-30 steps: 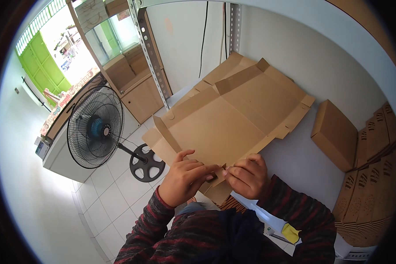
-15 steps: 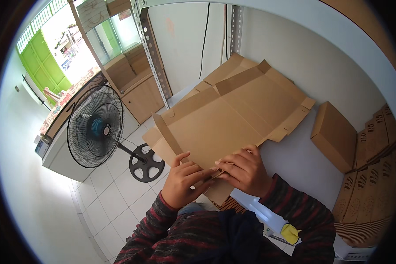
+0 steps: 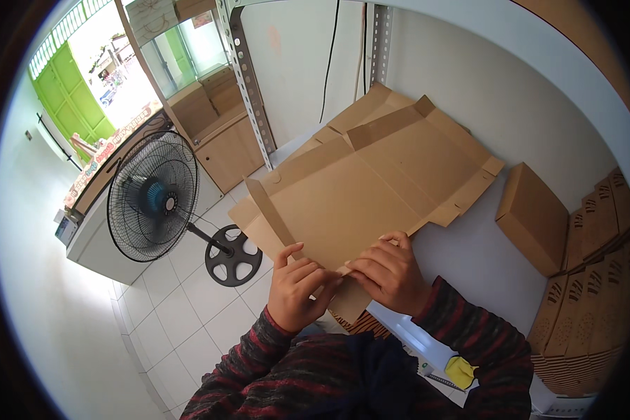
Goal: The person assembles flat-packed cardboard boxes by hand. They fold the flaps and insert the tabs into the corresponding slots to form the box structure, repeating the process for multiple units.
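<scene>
A flat brown cardboard box blank (image 3: 343, 196) lies across the white table, with some of its side flaps standing up along the creases. My left hand (image 3: 299, 288) pinches the blank's near edge between thumb and fingers, its index finger raised off the board. Close beside it, my right hand (image 3: 388, 275) grips the same edge with the fingers curled over it. A small flap (image 3: 350, 302) hangs down just below both hands. Part of the near edge is hidden behind my fingers. Another flat cardboard sheet (image 3: 371, 105) lies underneath at the far side.
A closed cardboard box (image 3: 532, 217) stands at the right, beside stacks of folded printed cartons (image 3: 581, 301). A standing fan (image 3: 154, 199) is on the tiled floor to the left. A metal shelf post (image 3: 248, 84) rises behind the table. Something yellow and crumpled (image 3: 460, 371) lies near my right forearm.
My left hand has shifted slightly to the right along the near edge. My right hand stays almost where it was, and the blank has hardly moved.
</scene>
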Motion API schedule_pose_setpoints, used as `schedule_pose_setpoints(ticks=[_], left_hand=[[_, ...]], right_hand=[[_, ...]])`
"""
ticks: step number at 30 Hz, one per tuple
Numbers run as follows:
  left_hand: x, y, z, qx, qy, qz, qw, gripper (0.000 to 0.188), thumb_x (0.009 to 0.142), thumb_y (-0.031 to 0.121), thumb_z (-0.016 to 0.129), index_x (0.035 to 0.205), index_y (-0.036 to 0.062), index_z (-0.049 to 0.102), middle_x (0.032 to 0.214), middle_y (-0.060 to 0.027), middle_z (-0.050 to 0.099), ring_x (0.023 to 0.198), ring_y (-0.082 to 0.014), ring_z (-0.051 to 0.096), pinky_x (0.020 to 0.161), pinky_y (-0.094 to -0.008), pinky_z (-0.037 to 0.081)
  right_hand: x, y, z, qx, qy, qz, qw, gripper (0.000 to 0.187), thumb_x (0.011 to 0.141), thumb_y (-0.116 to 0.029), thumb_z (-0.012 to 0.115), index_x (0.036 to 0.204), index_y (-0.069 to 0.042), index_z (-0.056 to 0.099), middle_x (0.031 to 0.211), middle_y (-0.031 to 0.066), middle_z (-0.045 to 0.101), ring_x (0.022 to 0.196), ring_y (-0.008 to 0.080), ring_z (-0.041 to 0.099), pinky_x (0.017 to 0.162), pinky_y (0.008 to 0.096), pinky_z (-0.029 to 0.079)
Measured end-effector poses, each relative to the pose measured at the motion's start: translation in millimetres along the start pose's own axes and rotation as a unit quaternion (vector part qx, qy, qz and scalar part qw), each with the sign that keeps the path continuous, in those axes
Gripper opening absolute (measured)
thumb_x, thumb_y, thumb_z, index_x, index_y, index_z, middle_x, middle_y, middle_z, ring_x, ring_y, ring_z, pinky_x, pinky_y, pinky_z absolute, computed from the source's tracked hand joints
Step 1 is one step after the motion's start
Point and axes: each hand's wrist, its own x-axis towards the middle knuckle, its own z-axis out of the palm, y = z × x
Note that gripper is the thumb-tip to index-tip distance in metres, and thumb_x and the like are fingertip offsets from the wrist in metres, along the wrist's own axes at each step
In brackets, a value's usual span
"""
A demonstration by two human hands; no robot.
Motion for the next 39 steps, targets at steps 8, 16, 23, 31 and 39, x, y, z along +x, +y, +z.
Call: schedule_pose_setpoints(ticks=[8, 16, 23, 31, 39], left_hand=[[2, 4, 7, 0.017, -0.031, -0.028, 0.999, 0.007, 0.078, 0.008, 0.071, 0.079, 0.0076, 0.065, 0.073, -0.0045, 0.058, 0.079, -0.0227, 0.060, 0.100, -0.0442, 0.037], [-5, 5, 16, 0.088, 0.112, -0.054, 0.988, 0.028, 0.066, 0.016, 0.081, 0.088, 0.0057, 0.067, 0.082, -0.0069, 0.054, 0.082, -0.0255, 0.054, 0.094, -0.0492, 0.036], [-33, -5, 20, -0.004, 0.090, -0.090, 0.992, 0.045, 0.064, 0.019, 0.087, 0.100, 0.0060, 0.065, 0.081, -0.0062, 0.055, 0.076, -0.0252, 0.051, 0.073, -0.0361, 0.041], [-9, -7, 21, -0.018, 0.003, 0.015, 1.000, 0.021, 0.073, 0.008, 0.076, 0.084, 0.0047, 0.058, 0.075, -0.0077, 0.052, 0.072, -0.0273, 0.050, 0.068, -0.0375, 0.039], [-5, -5, 19, -0.012, 0.023, -0.001, 1.000, 0.024, 0.072, 0.011, 0.077, 0.076, 0.0070, 0.054, 0.068, -0.0053, 0.049, 0.065, -0.0260, 0.049, 0.066, -0.0372, 0.038]], right_hand=[[0, -2, 4, 0.001, -0.054, 0.031, 0.998, 0.010, 0.083, -0.016, 0.068, 0.083, -0.009, 0.062, 0.083, 0.0039, 0.060, 0.087, 0.0218, 0.059, 0.093, 0.0449, 0.035], [1, -1, 1, 0.016, -0.028, 0.079, 0.996, 0.007, 0.083, -0.015, 0.067, 0.088, -0.010, 0.065, 0.087, 0.0026, 0.062, 0.089, 0.0215, 0.059, 0.094, 0.0448, 0.033], [-1, 5, 5, 0.029, -0.007, 0.058, 0.998, 0.009, 0.082, -0.015, 0.070, 0.089, -0.012, 0.066, 0.090, 0.0002, 0.065, 0.091, 0.0195, 0.060, 0.097, 0.0439, 0.032], [0, 6, 3, 0.032, -0.043, 0.049, 0.997, 0.007, 0.082, -0.015, 0.070, 0.086, -0.013, 0.066, 0.084, -0.0014, 0.065, 0.088, 0.0160, 0.060, 0.099, 0.0443, 0.031], [13, -2, -15, 0.015, 0.021, 0.088, 0.996, 0.020, 0.083, -0.004, 0.061, 0.103, -0.008, 0.062, 0.104, 0.0102, 0.063, 0.100, 0.0263, 0.058, 0.100, 0.0493, 0.033]])
